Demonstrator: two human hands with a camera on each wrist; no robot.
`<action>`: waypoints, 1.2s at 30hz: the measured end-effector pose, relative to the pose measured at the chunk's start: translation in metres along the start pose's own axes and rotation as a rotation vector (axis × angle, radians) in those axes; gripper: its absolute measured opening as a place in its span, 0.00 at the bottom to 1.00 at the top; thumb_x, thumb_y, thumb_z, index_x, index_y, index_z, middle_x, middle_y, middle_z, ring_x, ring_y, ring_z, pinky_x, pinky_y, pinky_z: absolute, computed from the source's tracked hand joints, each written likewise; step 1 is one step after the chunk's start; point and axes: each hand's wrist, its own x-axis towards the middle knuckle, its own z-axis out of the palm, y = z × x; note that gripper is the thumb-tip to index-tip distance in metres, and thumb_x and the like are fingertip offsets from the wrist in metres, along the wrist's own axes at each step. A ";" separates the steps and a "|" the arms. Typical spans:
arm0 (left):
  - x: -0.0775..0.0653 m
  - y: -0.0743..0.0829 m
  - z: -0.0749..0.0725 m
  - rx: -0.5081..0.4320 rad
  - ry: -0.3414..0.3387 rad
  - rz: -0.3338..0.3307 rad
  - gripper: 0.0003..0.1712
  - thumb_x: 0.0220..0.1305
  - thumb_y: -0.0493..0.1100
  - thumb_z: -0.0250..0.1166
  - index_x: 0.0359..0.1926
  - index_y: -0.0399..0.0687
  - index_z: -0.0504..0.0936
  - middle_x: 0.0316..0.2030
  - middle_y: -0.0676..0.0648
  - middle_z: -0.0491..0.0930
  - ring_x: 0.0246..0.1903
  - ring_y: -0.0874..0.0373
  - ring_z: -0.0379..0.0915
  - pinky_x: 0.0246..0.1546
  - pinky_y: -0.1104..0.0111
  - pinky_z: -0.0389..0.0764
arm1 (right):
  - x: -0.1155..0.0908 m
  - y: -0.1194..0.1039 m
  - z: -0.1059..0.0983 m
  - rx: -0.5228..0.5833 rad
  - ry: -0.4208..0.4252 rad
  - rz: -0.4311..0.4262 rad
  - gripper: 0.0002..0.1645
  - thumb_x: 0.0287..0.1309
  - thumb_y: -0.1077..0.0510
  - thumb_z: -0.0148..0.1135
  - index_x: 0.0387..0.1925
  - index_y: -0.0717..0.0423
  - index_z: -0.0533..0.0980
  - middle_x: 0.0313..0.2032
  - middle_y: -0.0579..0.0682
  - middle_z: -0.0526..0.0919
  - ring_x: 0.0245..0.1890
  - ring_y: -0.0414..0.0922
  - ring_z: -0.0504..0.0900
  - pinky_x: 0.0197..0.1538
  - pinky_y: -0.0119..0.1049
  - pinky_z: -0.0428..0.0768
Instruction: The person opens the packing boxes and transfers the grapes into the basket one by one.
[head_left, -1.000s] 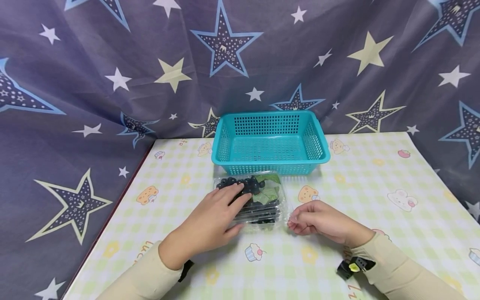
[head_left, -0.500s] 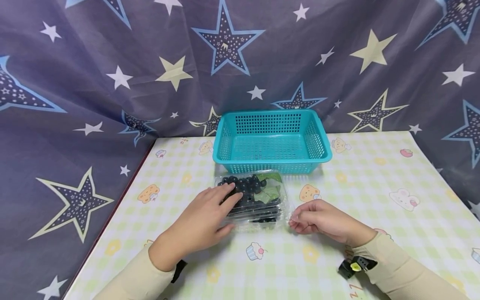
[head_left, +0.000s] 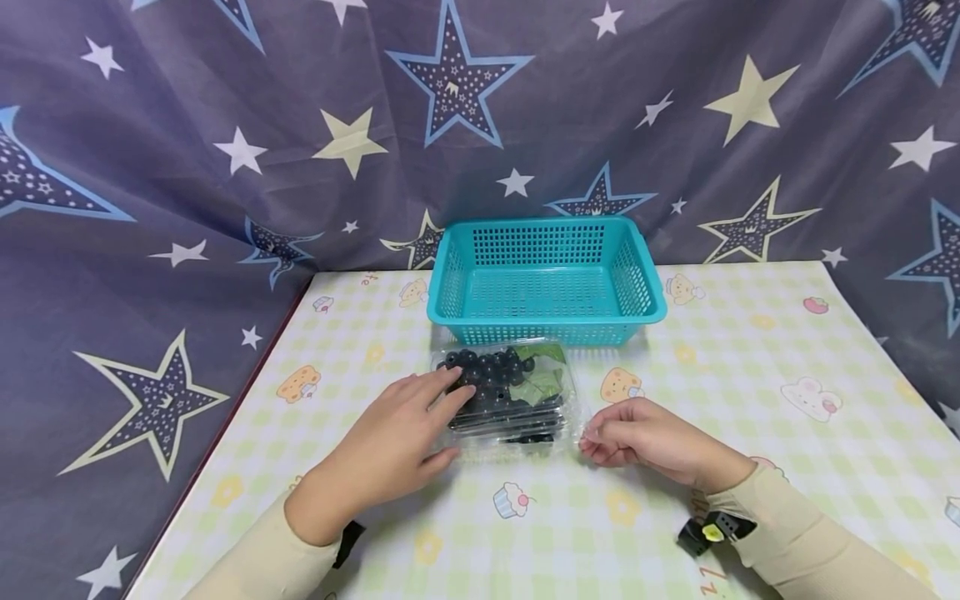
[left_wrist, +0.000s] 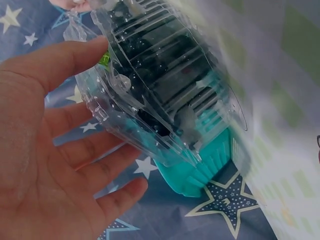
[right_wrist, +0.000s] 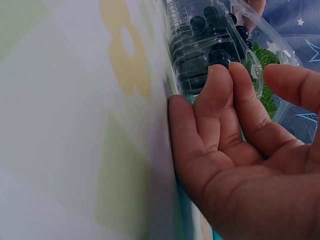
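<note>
A clear plastic clamshell box (head_left: 501, 429) lies on the table, with dark round grapes (head_left: 487, 367) and green leaves (head_left: 540, 385) visible through it. My left hand (head_left: 390, 437) is spread at its left side, index and middle fingertips over the lid. In the left wrist view, the thumb and loose fingers of that hand (left_wrist: 55, 145) stand apart around the box's end. My right hand (head_left: 637, 437) has curled fingers at the near right corner, pinching the clear edge there. The right wrist view shows that plastic edge (right_wrist: 257, 75) between its thumb and fingers.
A turquoise perforated basket (head_left: 547, 312) stands just behind the box, with nothing visible inside. The table (head_left: 750, 358) has a pale checked cover. A dark curtain with stars (head_left: 555, 83) hangs behind and to the left.
My left hand has slid left and toward me, uncovering more of the grapes. My right hand and the box stay in place. The view has shifted slightly.
</note>
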 end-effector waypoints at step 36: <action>-0.009 -0.015 -0.001 0.094 0.083 0.114 0.38 0.60 0.58 0.73 0.68 0.49 0.78 0.66 0.41 0.78 0.61 0.47 0.79 0.60 0.51 0.80 | -0.001 0.000 0.000 0.014 -0.001 -0.021 0.17 0.66 0.66 0.51 0.48 0.76 0.78 0.44 0.58 0.88 0.39 0.41 0.87 0.51 0.36 0.86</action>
